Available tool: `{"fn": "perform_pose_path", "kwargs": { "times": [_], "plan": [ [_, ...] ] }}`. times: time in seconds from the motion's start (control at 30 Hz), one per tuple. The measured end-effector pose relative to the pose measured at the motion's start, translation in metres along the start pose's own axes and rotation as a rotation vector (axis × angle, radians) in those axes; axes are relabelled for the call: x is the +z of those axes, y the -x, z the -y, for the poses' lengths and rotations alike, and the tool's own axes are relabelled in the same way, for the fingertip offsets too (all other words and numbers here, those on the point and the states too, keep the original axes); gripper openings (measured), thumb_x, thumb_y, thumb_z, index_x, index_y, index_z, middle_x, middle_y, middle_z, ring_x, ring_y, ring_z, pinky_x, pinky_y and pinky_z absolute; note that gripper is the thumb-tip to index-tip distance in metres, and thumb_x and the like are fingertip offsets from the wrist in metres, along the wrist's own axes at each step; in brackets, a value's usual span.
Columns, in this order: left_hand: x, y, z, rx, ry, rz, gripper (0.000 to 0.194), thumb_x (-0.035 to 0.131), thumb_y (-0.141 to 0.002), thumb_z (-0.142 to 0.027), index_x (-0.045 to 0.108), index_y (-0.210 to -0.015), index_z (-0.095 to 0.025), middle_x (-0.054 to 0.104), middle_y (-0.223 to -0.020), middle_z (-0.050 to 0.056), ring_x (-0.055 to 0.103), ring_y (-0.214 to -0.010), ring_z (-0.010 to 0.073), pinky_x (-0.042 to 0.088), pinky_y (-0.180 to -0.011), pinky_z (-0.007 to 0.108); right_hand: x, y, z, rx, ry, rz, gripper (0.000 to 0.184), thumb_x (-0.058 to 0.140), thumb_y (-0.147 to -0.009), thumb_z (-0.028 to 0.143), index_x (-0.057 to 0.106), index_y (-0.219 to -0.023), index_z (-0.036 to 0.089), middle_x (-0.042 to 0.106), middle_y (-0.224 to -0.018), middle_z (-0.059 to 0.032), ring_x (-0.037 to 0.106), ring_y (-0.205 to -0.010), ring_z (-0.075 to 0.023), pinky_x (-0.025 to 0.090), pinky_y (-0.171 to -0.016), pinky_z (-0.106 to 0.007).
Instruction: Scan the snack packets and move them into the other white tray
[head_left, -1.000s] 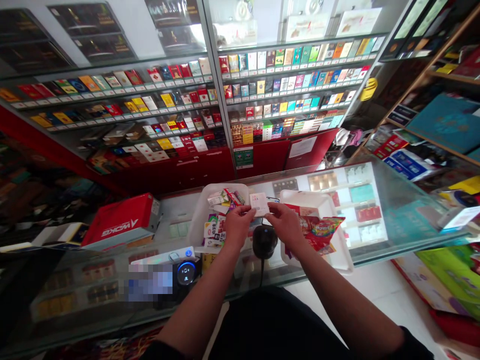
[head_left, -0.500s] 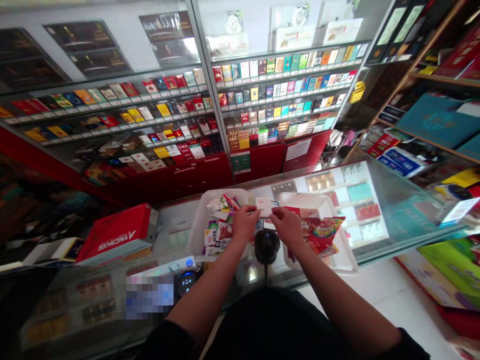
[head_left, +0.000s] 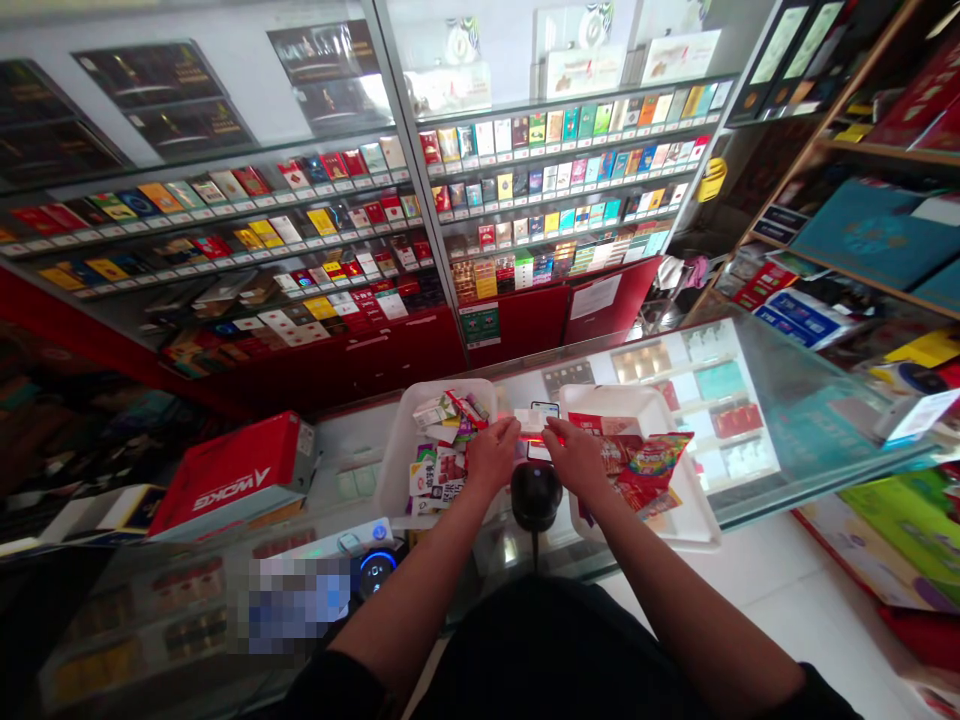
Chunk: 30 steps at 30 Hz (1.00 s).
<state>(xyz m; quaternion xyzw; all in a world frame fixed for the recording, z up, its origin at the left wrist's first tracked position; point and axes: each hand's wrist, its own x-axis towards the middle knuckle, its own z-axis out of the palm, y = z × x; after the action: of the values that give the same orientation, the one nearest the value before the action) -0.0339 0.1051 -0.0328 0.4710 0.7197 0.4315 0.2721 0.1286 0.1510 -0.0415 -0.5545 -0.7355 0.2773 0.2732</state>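
A small white packet (head_left: 529, 418) is pinched between my left hand (head_left: 493, 455) and my right hand (head_left: 576, 455), one at each side. Red light shows along its lower edge. Just below it stands a black barcode scanner (head_left: 535, 494), its head facing the packet. Behind the packet a phone (head_left: 553, 408) lies on the counter, partly covered. By my left hand is a white bin (head_left: 391, 475) full of small snack packs and boxes. Near my right hand, a white tray (head_left: 691, 505) holds red snack bags (head_left: 626, 455) and a colourful bag (head_left: 660, 458).
The glass counter (head_left: 795, 440) has goods under its top. A red box (head_left: 225, 475) stands at the left, with a round device with a lit blue ring (head_left: 376, 572) nearer me. Shelves of cigarette packs (head_left: 570, 180) line the back wall. Boxes fill the right shelving (head_left: 862, 235).
The white packet has tilted and moved slightly down towards the scanner, and red light now falls on it. More of the phone behind it shows.
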Motion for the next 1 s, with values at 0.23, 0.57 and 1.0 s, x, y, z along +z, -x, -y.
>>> {"fn": "perform_pose_path", "kwargs": {
  "times": [0.23,0.57,1.0],
  "plan": [
    [-0.001,0.001,0.007,-0.021,-0.061,0.044,0.051,0.044,-0.098,-0.055,0.081,-0.098,-0.020,0.078,-0.086,0.005,0.071,-0.081,0.0234,0.049,-0.079,0.031,0.001,0.001,0.001,-0.014,-0.023,0.062,0.036,0.048,-0.099,0.039,0.078,-0.110,0.022,0.078,-0.109,-0.0080,0.072,-0.103,-0.0248,0.050,-0.095,-0.034],
    [0.001,-0.003,0.011,0.040,-0.144,0.137,0.050,0.038,-0.102,-0.050,0.075,-0.120,-0.023,0.070,-0.132,0.007,0.049,-0.141,0.0278,0.031,-0.120,0.043,-0.001,0.004,-0.001,-0.079,0.042,0.085,0.045,0.036,-0.103,0.043,0.074,-0.092,0.022,0.077,-0.091,-0.0060,0.069,-0.083,-0.0211,0.043,-0.075,-0.027],
    [0.004,-0.001,0.017,0.072,-0.207,0.224,0.048,0.033,-0.104,-0.044,0.068,-0.130,-0.023,0.062,-0.143,0.007,0.040,-0.147,0.0276,0.017,-0.125,0.051,0.000,0.005,-0.009,0.005,0.038,0.091,0.052,0.033,-0.102,0.047,0.076,-0.097,0.019,0.077,-0.096,-0.0093,0.070,-0.089,-0.0235,0.044,-0.080,-0.030]
  ]
}}
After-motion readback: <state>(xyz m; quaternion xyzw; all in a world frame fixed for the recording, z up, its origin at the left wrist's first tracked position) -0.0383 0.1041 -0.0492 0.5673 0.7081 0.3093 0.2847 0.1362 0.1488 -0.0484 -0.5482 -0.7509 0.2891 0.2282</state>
